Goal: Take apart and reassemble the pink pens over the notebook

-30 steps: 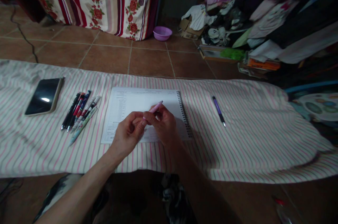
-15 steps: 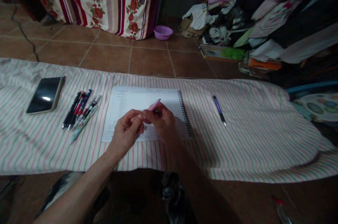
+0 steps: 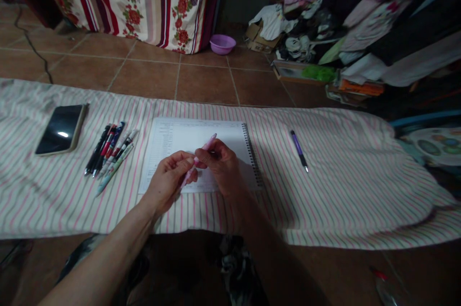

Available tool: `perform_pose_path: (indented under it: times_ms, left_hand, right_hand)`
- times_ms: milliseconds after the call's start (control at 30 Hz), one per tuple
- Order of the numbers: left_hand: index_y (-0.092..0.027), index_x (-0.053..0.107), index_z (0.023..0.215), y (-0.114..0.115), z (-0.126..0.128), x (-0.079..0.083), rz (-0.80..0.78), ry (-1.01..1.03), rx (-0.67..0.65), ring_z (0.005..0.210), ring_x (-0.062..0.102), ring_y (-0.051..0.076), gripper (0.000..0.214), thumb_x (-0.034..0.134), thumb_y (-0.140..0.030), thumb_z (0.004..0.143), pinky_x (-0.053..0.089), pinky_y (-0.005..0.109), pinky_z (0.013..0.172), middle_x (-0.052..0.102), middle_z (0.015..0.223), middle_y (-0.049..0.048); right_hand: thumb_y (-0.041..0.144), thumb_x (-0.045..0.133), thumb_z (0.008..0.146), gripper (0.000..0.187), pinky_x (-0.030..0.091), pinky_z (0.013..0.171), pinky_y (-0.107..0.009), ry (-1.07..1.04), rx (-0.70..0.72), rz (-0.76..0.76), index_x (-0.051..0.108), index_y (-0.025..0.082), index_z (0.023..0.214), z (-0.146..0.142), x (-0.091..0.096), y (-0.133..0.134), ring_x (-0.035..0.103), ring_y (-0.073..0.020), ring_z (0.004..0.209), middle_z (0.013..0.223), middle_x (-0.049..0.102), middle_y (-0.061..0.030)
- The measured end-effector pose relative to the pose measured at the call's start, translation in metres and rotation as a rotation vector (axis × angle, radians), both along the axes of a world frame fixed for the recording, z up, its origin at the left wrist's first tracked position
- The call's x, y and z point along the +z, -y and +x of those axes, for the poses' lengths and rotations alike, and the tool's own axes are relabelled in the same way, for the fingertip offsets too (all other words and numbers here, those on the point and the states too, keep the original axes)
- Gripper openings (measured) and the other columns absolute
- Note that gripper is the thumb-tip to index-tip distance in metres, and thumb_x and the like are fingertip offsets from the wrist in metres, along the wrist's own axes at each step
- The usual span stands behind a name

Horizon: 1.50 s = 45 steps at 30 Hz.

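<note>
Head view: both hands meet over the open spiral notebook [image 3: 187, 134], which lies on the striped cloth [image 3: 342, 186] covering the bench. The pink pen [image 3: 209, 142] is held in the air just above the page, slanting from upper right to lower left. The right hand [image 3: 223, 167] pinches its upper half between thumb and fingers, with the end of the pen sticking out past the knuckles. The left hand [image 3: 166, 180] closes its fingers [image 3: 184, 158] on the lower half. Both hands are therefore grasping the pen, and neither is flat on the paper.

To the left, a row of pens [image 3: 110, 152] lies side by side, with a dark phone [image 3: 59, 129] beyond it. To the right of the notebook's binding, well apart from the hands, lies a single purple pen [image 3: 298, 151]. Behind the bench are brown floor tiles [image 3: 205, 82], a purple basin [image 3: 222, 44] and a heap of clothes [image 3: 342, 13].

The work seems to be on the pen's barrel, between the two pinches. It probably goes best with one hand held steady while the other turns or pulls. A light grip near the middle helps, as does staying low over the page, where any small part that slips would land on white paper and not in the stripes.
</note>
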<state>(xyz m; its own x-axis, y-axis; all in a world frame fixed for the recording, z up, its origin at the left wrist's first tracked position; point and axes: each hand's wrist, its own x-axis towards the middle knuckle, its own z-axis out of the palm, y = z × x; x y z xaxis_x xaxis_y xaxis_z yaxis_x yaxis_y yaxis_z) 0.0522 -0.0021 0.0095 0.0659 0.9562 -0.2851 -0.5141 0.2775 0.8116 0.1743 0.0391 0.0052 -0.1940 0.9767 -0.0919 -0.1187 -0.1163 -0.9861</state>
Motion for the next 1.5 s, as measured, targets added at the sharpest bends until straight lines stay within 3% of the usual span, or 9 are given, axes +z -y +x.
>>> perform_pose_path:
  times_ms: [300, 700, 1000, 1167, 1367, 1500]
  left_hand:
    - [-0.01, 0.062, 0.072, -0.0009, -0.0013, 0.0061, -0.086, 0.078, -0.028, 0.049, 0.052, 0.006, 0.009, 0.065, -0.018, 0.075, 0.037, 0.017, 0.049, 0.068, 0.072, 0.0071]
    - [-0.01, 0.064, 0.069, -0.0018, 0.0002, 0.0022, -0.077, 0.088, -0.026, 0.049, 0.05, 0.005, 0.012, 0.069, -0.02, 0.072, 0.036, 0.016, 0.048, 0.065, 0.065, 0.0049]
    - [-0.01, 0.067, 0.081, 0.0, -0.0035, 0.0041, -0.063, 0.087, -0.061, 0.054, 0.052, 0.006, 0.012, 0.066, -0.02, 0.075, 0.04, 0.017, 0.052, 0.068, 0.074, 0.0076]
    - [-0.014, 0.069, 0.09, 0.002, -0.003, 0.0053, -0.039, -0.015, -0.068, 0.059, 0.052, 0.007, 0.024, 0.073, -0.017, 0.066, 0.04, 0.018, 0.056, 0.067, 0.073, 0.0044]
    - [-0.013, 0.072, 0.09, 0.0018, -0.0055, -0.001, -0.022, -0.215, -0.118, 0.053, 0.044, 0.008, 0.026, 0.071, -0.03, 0.069, 0.033, 0.021, 0.05, 0.057, 0.059, 0.0004]
    - [-0.013, 0.073, 0.082, 0.0007, -0.0071, -0.0034, 0.006, -0.285, -0.119, 0.058, 0.051, 0.012, 0.021, 0.071, -0.03, 0.069, 0.039, 0.024, 0.055, 0.065, 0.066, 0.0048]
  right_hand:
    - [0.03, 0.071, 0.065, 0.02, 0.045, 0.055, -0.022, -0.002, 0.014, -0.018, 0.055, 0.019, 0.066, 0.0019, 0.0056, -0.0004, 0.053, -0.0084, 0.054, 0.059, 0.058, 0.0053]
    - [0.029, 0.071, 0.065, 0.016, 0.043, 0.059, -0.023, 0.039, 0.02, -0.013, 0.059, 0.02, 0.067, 0.0048, 0.0051, -0.0012, 0.053, -0.0086, 0.056, 0.06, 0.058, 0.0059]
    - [0.033, 0.07, 0.066, 0.021, 0.044, 0.058, -0.024, 0.053, 0.005, 0.006, 0.055, 0.019, 0.067, 0.0039, 0.0054, -0.0016, 0.054, -0.0092, 0.056, 0.061, 0.059, 0.0048]
    - [0.038, 0.069, 0.067, 0.023, 0.047, 0.061, -0.027, 0.081, 0.013, 0.014, 0.056, 0.02, 0.07, 0.0061, 0.0044, -0.0024, 0.058, -0.0118, 0.059, 0.063, 0.063, 0.0029]
    - [0.038, 0.068, 0.067, 0.023, 0.049, 0.059, -0.027, 0.103, 0.022, 0.021, 0.054, 0.02, 0.067, 0.0085, 0.0055, -0.0042, 0.057, -0.0119, 0.055, 0.06, 0.063, 0.0028]
    - [0.036, 0.07, 0.067, 0.021, 0.049, 0.059, -0.026, 0.061, 0.066, 0.011, 0.056, 0.02, 0.068, 0.0088, 0.0078, -0.002, 0.059, -0.0117, 0.057, 0.062, 0.063, 0.0027]
